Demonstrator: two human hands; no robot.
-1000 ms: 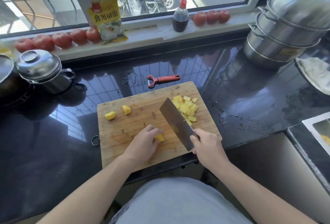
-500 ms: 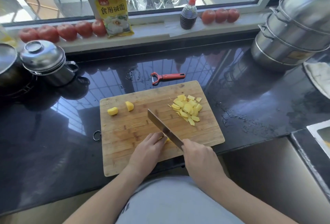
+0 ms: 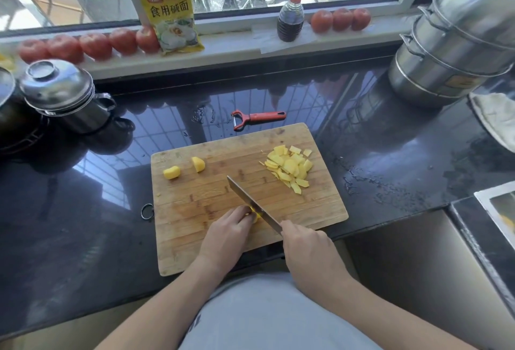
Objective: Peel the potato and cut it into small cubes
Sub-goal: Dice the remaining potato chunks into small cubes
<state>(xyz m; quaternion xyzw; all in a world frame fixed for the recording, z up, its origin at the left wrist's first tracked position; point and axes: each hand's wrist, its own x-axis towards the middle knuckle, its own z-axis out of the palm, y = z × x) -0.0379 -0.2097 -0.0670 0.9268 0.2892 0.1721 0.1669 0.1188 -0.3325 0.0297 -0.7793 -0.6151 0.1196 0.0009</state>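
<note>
Head view. Rectangular wooden cutting board [image 3: 195, 210] lies on the glossy black stone countertop [image 3: 390, 160], near its front edge. Left hand [image 3: 227, 234] rests on the board, fingers curled down onto a small yellow peeled potato piece [image 3: 255, 214], pinning it; most of the piece is hidden under the fingertips. Right hand [image 3: 309, 249] is closed round the handle of a broad steel cleaver [image 3: 252, 203]; handle itself hidden in the fist. Blade edge is down on the held piece, tip pointing away and to the left. Pile of cut yellow potato slices and bits [image 3: 289, 167] sits on the board's far right part. Two larger potato chunks [image 3: 184, 169] lie apart from it at far left. Red-handled peeler [image 3: 257, 118] lies on the countertop just beyond the board's far edge.
</note>
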